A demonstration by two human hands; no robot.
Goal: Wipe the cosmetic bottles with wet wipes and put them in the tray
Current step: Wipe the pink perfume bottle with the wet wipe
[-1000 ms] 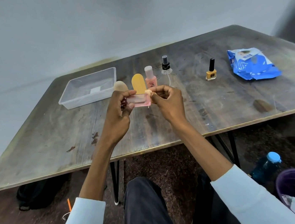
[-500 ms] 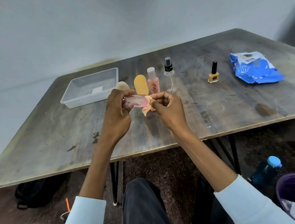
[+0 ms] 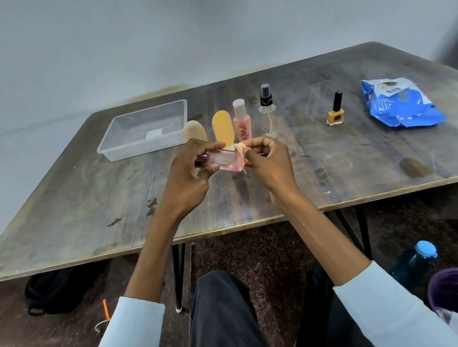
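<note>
Just above the middle of the frame, the left hand grips a small clear bottle of pink liquid, held on its side over the table. Its base points toward the right hand, whose fingers are pinched on a crumpled, orange-stained wet wipe pressed against that end of the bottle. A second ago the bottle lay nearly level between the two hands; half a second ago it had begun to tilt, and it now slopes down to the right with more of its pink body showing. The wipe, which hung loose below the fingers half a second ago, is bunched tightly at the bottle's base.

Behind the hands the row stands as before: a beige oval container, a yellow oval container, a pink bottle with a pale cap and a clear spray bottle with a black pump. Further right are a yellow nail polish bottle and, well apart near the right edge, a blue pack of wipes. The clear plastic tray sits upper left of centre with no bottle in it.
</note>
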